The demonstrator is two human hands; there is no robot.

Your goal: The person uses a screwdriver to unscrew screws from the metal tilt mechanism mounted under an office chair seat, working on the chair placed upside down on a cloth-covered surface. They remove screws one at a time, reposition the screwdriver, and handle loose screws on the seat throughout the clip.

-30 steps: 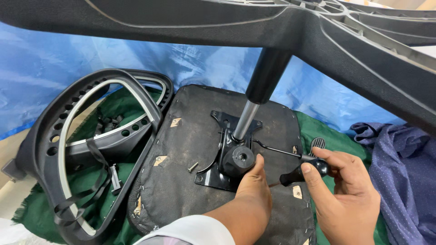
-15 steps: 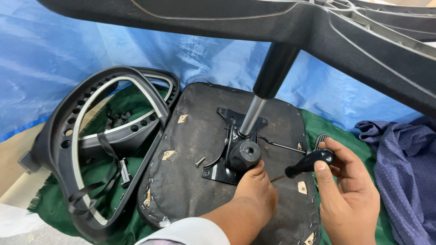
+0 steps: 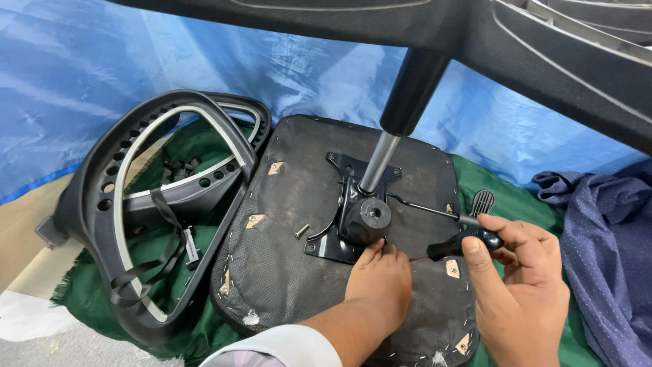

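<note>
An upturned office chair seat point(image 3: 292, 272) lies on a green cloth, its black metal mechanism plate point(image 3: 350, 224) facing up with the gas lift column point(image 3: 394, 129) rising from it. My left hand point(image 3: 379, 278) rests on the seat underside, fingertips touching the plate's near edge by the round tension knob point(image 3: 373, 214). My right hand point(image 3: 519, 285) grips the black handle of a screwdriver point(image 3: 465, 245), its thin shaft pointing left toward my left fingertips. The chair's height lever point(image 3: 441, 211) runs just above the tool.
A black chair backrest frame point(image 3: 163, 197) with loose straps leans at the left. A loose screw point(image 3: 301, 231) lies on the seat. The chair's star base point(image 3: 475, 34) hangs overhead. Blue tarp point(image 3: 102, 88) hangs behind; a purple dotted cloth point(image 3: 604, 238) lies at the right.
The view has drifted slightly. My right hand with the screwdriver has shifted a little lower and left toward the plate's edge; my left hand stays at the plate.
</note>
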